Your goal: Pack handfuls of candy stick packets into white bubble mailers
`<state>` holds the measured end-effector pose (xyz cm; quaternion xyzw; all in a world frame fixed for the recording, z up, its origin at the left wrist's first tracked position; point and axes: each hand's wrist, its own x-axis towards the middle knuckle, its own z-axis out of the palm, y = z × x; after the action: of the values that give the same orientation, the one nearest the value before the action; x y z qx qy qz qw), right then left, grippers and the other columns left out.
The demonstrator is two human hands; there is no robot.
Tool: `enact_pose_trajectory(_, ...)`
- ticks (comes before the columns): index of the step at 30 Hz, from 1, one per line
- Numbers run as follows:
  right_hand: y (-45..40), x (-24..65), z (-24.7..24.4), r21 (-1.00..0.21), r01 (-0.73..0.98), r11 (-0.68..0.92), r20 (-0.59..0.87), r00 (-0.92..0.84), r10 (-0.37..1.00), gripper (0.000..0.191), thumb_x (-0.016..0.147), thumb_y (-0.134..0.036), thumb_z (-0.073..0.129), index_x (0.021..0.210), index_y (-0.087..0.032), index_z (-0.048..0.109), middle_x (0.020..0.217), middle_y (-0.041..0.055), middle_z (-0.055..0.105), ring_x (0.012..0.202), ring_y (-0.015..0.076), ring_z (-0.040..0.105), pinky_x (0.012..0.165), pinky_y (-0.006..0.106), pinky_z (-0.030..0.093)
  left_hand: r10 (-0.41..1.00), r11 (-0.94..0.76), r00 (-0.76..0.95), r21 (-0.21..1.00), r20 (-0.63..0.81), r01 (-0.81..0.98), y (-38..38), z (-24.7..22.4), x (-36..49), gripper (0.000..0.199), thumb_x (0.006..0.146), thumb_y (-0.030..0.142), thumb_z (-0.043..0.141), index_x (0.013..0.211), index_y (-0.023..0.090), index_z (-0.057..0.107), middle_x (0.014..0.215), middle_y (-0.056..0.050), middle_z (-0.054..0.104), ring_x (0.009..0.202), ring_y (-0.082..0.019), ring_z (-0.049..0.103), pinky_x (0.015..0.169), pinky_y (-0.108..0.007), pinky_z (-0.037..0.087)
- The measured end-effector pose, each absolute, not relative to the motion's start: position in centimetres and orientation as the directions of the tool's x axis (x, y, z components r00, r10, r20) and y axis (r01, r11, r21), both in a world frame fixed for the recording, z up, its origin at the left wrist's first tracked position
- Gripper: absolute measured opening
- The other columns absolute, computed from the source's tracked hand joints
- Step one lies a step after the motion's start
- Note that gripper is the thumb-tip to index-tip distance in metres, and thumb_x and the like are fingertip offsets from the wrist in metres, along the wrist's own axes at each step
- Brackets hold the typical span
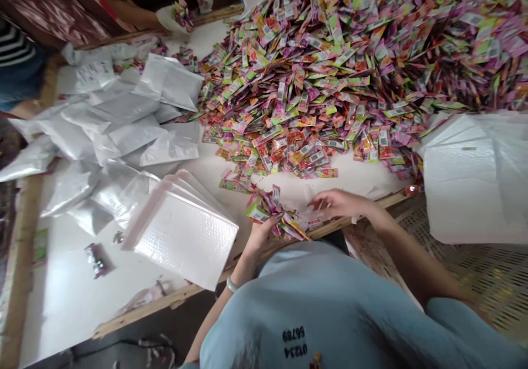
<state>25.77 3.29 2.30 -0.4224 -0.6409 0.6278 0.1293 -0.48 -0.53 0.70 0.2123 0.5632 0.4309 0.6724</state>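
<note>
At the near table edge, my left hand (pixel 260 233) is closed around a bunch of small colourful snack sachets (pixel 270 207), which fan out above the fingers. My right hand (pixel 336 203) is just to the right, fingers loosely bent and apart, with nothing visible in it. Beneath its fingertips lies thin pale plastic (pixel 308 199); whether they touch it is unclear. Beyond both hands spreads a big heap of the same sachets (pixel 297 99). To the left, a stack of white bubble mailers (pixel 185 237) overhangs the table edge.
Filled silvery-white packages (pixel 119 121) pile up at the left. More flat white mailers (pixel 460 182) rest at the right, near a perforated plastic crate (pixel 482 281). A wooden rim (pixel 144 309) borders the table. Across it, a co-worker's gloved hand (pixel 171 20) holds sachets.
</note>
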Motion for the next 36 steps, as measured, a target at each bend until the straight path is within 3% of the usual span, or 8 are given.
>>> enact_pose_trajectory(3, 5.5, 27.8, 2.2, -0.909, 0.401, -0.114, -0.306, -0.457, 0.835, 0.048, 0.087, -0.057, 0.062, 0.118, -0.02, 0.063, 0.089, 0.0045, 0.072, 0.075, 0.0213, 0.07, 0.071, 0.037, 0.059, 0.844, 0.506, 0.019, 0.785, -0.536, -0.357, -0.8, 0.7, -1.3, 0.039, 0.059, 0.036, 0.09, 0.089, 0.019, 0.07, 0.08, -0.004, 0.074, 0.082, -0.024, 0.07, 0.074, -0.031, 0.056)
enact_pose_trajectory(6, 7.7, 27.3, 1.9, -0.752, 0.638, 0.166, -0.067, -0.325, 0.943, 0.048, 0.091, -0.038, 0.058, 0.135, -0.02, 0.055, 0.121, 0.0137, 0.069, 0.116, 0.0305, 0.065, 0.099, 0.048, 0.054, 0.813, 0.567, 0.098, 0.742, -0.574, -0.358, -1.1, 0.6, -1.2, 0.038, 0.055, 0.036, 0.09, 0.081, 0.018, 0.07, 0.073, -0.003, 0.072, 0.065, -0.02, 0.065, 0.062, -0.03, 0.053)
enact_pose_trajectory(10, 11.6, 25.9, 0.3, -0.388, 0.826, 0.41, 0.029, -0.433, 0.901, 0.075, 0.085, -0.015, 0.053, 0.157, -0.016, 0.032, 0.165, 0.0167, 0.033, 0.155, 0.0356, 0.026, 0.125, 0.057, 0.023, 0.798, 0.599, 0.166, 0.734, -0.579, -0.321, -0.5, 1.1, -0.5, 0.034, 0.051, 0.03, 0.09, 0.077, 0.018, 0.071, 0.075, -0.004, 0.073, 0.068, -0.021, 0.067, 0.069, -0.032, 0.054)
enact_pose_trajectory(13, 12.8, 26.1, -1.4, -0.31, 0.859, 0.408, -0.047, -0.442, 0.896, 0.061, 0.088, -0.012, 0.048, 0.148, -0.014, 0.044, 0.15, 0.0199, 0.051, 0.143, 0.0366, 0.045, 0.122, 0.057, 0.028, 0.823, 0.565, 0.141, 0.767, -0.551, -0.302, -0.1, 1.3, -0.5, 0.036, 0.051, 0.027, 0.089, 0.081, 0.018, 0.073, 0.08, -0.005, 0.075, 0.075, -0.023, 0.069, 0.073, -0.032, 0.055)
enact_pose_trajectory(19, 8.8, 29.0, -3.6, -0.729, 0.681, -0.07, -0.043, 0.056, 0.997, 0.039, 0.09, -0.049, 0.059, 0.115, -0.019, 0.058, 0.099, 0.0114, 0.073, 0.093, 0.0284, 0.069, 0.083, 0.043, 0.057, 0.772, 0.625, 0.133, 0.703, -0.622, -0.341, -0.3, 1.0, -0.8, 0.036, 0.052, 0.032, 0.09, 0.077, 0.018, 0.068, 0.066, -0.001, 0.07, 0.054, -0.017, 0.06, 0.053, -0.029, 0.05)
enact_pose_trajectory(23, 7.2, 29.5, -4.3, -0.936, 0.329, -0.127, -0.021, 0.307, 0.951, 0.046, 0.079, -0.061, 0.066, 0.101, -0.021, 0.062, 0.1, 0.0101, 0.075, 0.095, 0.0248, 0.071, 0.086, 0.04, 0.058, 0.765, 0.627, 0.131, 0.681, -0.631, -0.378, 0.1, 1.3, -0.3, 0.04, 0.049, 0.029, 0.091, 0.081, 0.018, 0.07, 0.073, -0.001, 0.073, 0.062, -0.019, 0.066, 0.06, -0.03, 0.055)
enact_pose_trajectory(29, 6.9, 29.5, -5.1, -0.966, 0.204, -0.158, -0.077, 0.356, 0.931, 0.045, 0.065, -0.063, 0.075, 0.081, -0.024, 0.062, 0.083, 0.0067, 0.073, 0.082, 0.0254, 0.07, 0.08, 0.043, 0.059, 0.794, 0.602, 0.123, 0.742, -0.595, -0.296, 0.5, 1.4, -0.4, 0.038, 0.052, 0.029, 0.09, 0.082, 0.018, 0.07, 0.081, -0.005, 0.076, 0.076, -0.023, 0.07, 0.071, -0.031, 0.056)
enact_pose_trajectory(36, 8.6, 31.2, -2.4, -0.81, 0.554, -0.195, 0.046, 0.391, 0.919, 0.042, 0.082, -0.062, 0.063, 0.097, -0.022, 0.058, 0.09, 0.0091, 0.07, 0.083, 0.0261, 0.066, 0.081, 0.041, 0.057, 0.771, 0.624, 0.122, 0.702, -0.625, -0.344, -0.1, 1.0, -0.2, 0.04, 0.051, 0.031, 0.09, 0.08, 0.017, 0.068, 0.07, -0.001, 0.071, 0.061, -0.018, 0.064, 0.062, -0.03, 0.053)
